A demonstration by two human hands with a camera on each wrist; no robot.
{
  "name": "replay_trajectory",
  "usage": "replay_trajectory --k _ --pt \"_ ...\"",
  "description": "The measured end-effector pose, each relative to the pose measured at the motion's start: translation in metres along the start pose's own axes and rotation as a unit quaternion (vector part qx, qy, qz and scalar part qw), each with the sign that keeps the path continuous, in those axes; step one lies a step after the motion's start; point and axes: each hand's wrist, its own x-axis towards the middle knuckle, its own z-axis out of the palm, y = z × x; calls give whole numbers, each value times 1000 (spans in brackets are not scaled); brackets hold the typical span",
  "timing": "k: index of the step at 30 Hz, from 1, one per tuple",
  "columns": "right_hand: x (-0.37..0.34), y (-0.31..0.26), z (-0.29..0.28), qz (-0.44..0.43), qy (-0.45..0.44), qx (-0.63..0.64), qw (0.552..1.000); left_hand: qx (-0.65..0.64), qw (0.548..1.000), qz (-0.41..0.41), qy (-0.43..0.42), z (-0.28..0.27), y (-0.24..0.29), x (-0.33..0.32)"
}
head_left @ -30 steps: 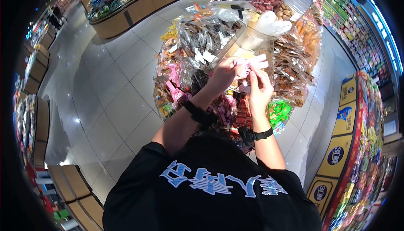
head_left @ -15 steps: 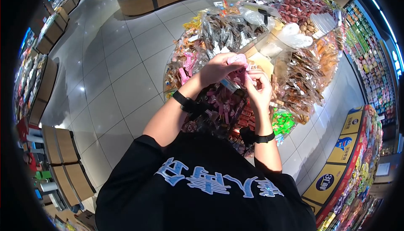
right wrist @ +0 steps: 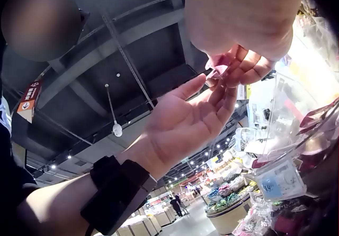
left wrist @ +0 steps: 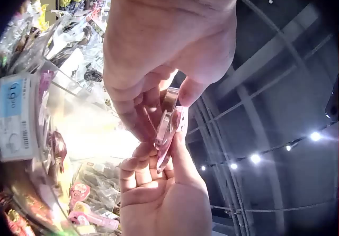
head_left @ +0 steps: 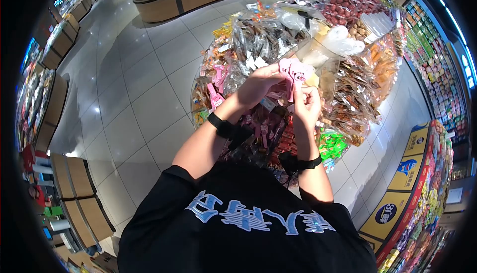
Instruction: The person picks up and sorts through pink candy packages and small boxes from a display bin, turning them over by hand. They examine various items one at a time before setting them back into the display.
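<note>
In the head view a pink packet [head_left: 298,75] with a cartoon animal face is held up between both hands, above the candy display. My left hand [head_left: 258,85] pinches its left side between thumb and fingers. From the lower right, my right hand [head_left: 308,106] grips the near edge, thumb on the printed side. Seen edge-on in the left wrist view, the pink packet [left wrist: 168,127] looks thin, with a clear, shiny layer along it. Fingers hide most of it in the right wrist view. Similar pink packets [head_left: 215,96] lie in the display to the left.
Around the hands spreads a round display of bagged snacks, with brown packets [head_left: 350,96], green packets [head_left: 333,143] and white plastic bags [head_left: 343,41]. A price tag [left wrist: 16,117] stands on its divider. Tiled floor [head_left: 134,99] and stocked shelves surround it.
The pink packet has turned so its printed face shows upward. Both hands stay on it; their grip has shifted slightly. The head view has swung since one second ago.
</note>
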Motion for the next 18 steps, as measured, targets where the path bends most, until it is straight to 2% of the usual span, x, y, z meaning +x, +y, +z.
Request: replay_trajectory --k 3,8,15,18 --pt "3 -3 -12 3 18 -92 996 6 999 -6 -53 -3 -1 11" --pt "3 -11 -18 -44 79 -109 990 38 997 -42 -56 4 5 20" --pt "-1 -16 -22 -33 120 -102 987 30 988 -86 -124 -11 -5 42" --pt "-1 -5 -19 -11 129 -139 982 60 995 -71 -31 -13 -22 48"
